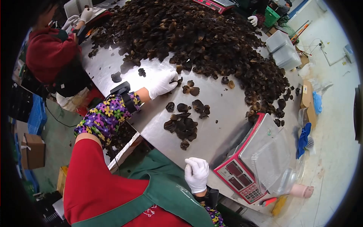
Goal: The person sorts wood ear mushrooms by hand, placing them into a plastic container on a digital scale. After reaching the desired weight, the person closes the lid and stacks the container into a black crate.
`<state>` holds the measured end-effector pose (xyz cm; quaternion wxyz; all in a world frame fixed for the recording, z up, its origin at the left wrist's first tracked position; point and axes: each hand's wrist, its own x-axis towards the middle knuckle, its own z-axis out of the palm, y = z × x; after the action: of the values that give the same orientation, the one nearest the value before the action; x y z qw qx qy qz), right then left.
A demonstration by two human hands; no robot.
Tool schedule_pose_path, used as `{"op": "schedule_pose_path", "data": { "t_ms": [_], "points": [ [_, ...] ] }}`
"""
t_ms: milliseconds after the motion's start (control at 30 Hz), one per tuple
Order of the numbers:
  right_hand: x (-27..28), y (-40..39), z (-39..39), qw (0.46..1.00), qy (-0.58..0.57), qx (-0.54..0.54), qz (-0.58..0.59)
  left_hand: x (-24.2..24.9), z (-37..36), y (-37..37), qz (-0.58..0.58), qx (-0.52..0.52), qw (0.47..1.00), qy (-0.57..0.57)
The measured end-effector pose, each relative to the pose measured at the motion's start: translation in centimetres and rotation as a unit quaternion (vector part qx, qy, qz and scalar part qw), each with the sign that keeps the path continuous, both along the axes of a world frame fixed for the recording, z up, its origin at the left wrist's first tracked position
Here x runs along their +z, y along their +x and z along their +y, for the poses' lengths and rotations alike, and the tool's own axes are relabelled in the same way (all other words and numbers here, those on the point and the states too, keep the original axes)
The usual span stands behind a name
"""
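Note:
My left hand (162,84), in a white glove, reaches over the metal table with its fingers closed on a dark brown wood ear mushroom (180,81) at the fingertips. Close to it lie a lighter brown pair of mushrooms (191,89). Nearer to me is a small heap of wood ear mushrooms (182,128), with several single pieces just beyond it. My right hand (196,174), also gloved, is at the table's near edge with its fingers curled in. Whatever those fingers may hold is hidden.
A large pile of wood ear mushrooms (181,34) covers the table's far side. To the right stands a red scale (242,176) with a clear plastic tray (264,151) on it. A co-worker in a red top (49,53) works at the left. Clear bins (281,49) stand at the right.

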<state>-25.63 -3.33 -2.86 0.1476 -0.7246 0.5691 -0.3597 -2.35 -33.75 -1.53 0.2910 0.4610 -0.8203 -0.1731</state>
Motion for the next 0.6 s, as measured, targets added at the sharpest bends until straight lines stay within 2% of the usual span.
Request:
{"op": "schedule_pose_path", "data": {
  "t_ms": [100, 133, 200, 233, 333, 400, 467, 567, 600],
  "points": [
    [0.0, -0.1, 0.0, 1.000, 0.000, -0.006, -0.002, 0.5, -0.2, -0.8, 0.020, 0.020, 0.992, 0.122],
    [-0.1, 0.0, 0.1, 1.000, 0.003, -0.008, -0.004, 0.4, -0.3, -0.8, 0.017, 0.015, 0.992, 0.122],
    [-0.1, 0.0, 0.1, 1.000, 0.003, -0.009, -0.006, 0.0, -0.5, -0.7, 0.229, 0.005, 0.952, 0.204],
    [-0.1, 0.0, 0.0, 1.000, 0.003, -0.004, -0.005, 0.5, -0.4, -0.8, 0.293, 0.033, 0.907, 0.302],
    [-0.1, -0.1, 0.0, 1.000, 0.001, -0.003, 0.001, -0.7, -0.9, 0.7, 0.344, -0.004, 0.876, 0.337],
    [0.0, -0.1, -0.1, 1.000, 0.003, 0.001, -0.003, 2.7, 1.3, 1.3, 0.353, -0.002, 0.862, 0.364],
    [0.4, -0.1, 0.0, 1.000, 0.006, -0.003, -0.006, 4.0, 3.3, 1.1, 0.345, -0.011, 0.840, 0.418],
    [3.1, 0.0, -0.1, 0.987, 0.055, -0.039, -0.149, 5.1, 7.6, -0.1, 0.314, -0.084, 0.864, 0.384],
    [4.2, -0.1, -0.3, 0.990, 0.024, -0.040, -0.132, 5.2, 9.5, -0.5, 0.312, -0.113, 0.860, 0.387]
  ]
}}
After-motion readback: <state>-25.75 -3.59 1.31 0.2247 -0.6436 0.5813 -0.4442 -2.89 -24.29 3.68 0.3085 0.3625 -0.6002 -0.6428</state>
